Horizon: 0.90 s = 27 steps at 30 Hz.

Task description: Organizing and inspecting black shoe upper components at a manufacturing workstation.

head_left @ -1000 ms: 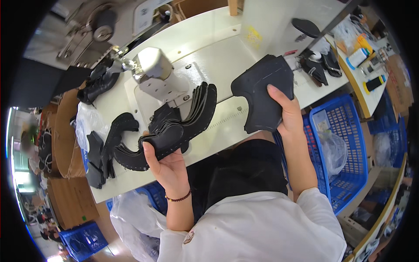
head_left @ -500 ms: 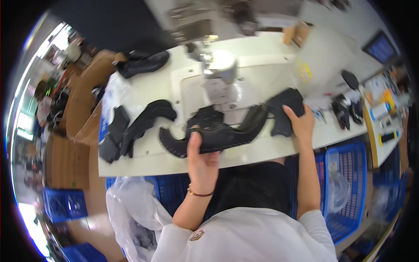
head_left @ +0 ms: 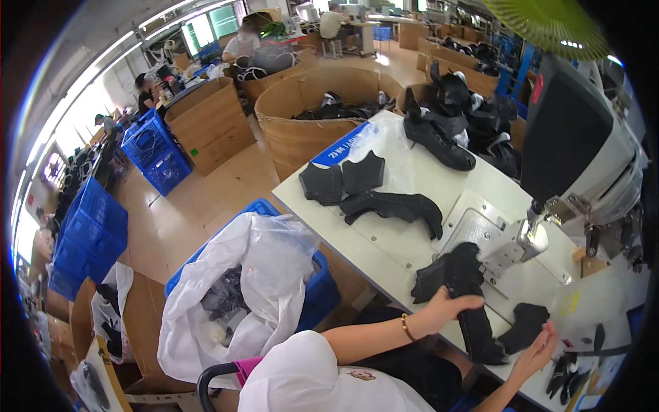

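A curved black shoe-upper piece lies at the table's front edge, below the sewing machine's white post. My left hand grips it, thumb stretched across the top and the other fingers partly hidden. Beside it is a smaller black shoe piece. My right hand is at that piece's right edge, fingers stretched out; whether they touch it I cannot tell. Farther left on the table lie another curved black piece and flat angular black pieces.
The sewing machine stands over the white table. A black shoe rests at the far edge. A blue crate lined with a white plastic bag stands left of the table. Large cardboard bins are beyond; people work farther off.
The view has swung left, bringing the workshop floor into sight. My right hand's thumb no longer lies over the smaller piece; my left hand still has the curved one.
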Motion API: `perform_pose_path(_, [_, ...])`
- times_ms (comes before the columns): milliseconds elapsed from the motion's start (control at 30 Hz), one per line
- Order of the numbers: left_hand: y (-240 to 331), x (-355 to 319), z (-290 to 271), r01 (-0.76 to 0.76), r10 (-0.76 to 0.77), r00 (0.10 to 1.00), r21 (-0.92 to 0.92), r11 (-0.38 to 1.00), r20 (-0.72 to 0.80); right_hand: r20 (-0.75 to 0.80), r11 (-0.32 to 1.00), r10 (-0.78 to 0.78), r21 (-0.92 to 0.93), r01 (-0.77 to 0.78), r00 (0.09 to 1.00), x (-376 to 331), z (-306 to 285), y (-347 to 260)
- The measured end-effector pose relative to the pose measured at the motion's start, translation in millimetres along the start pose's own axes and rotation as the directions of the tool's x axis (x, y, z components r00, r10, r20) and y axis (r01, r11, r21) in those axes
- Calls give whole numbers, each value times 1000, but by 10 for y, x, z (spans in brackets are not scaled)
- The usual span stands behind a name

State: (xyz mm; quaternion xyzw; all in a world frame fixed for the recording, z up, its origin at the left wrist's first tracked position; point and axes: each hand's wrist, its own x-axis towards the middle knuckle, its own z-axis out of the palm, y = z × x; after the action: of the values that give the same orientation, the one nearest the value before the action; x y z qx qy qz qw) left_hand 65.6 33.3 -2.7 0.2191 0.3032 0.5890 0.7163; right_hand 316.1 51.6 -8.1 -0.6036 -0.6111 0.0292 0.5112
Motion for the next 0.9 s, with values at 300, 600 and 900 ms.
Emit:
perform_pose_path(300, [-375, 77, 106, 21, -103, 974, 372, 928, 202, 760, 960, -128, 256, -112, 637, -300, 110, -857])
perform_pose_path(600, [-390, 192, 258, -320, 87, 907, 540, 779, 413, 525, 945, 9, 275, -180, 851, -454, 137, -647])
perform_pose_path(900, [-271, 48, -197, -189, 3, 942, 519, 833, 337, 282, 922, 210, 261, -286, 936, 663, 532, -227])
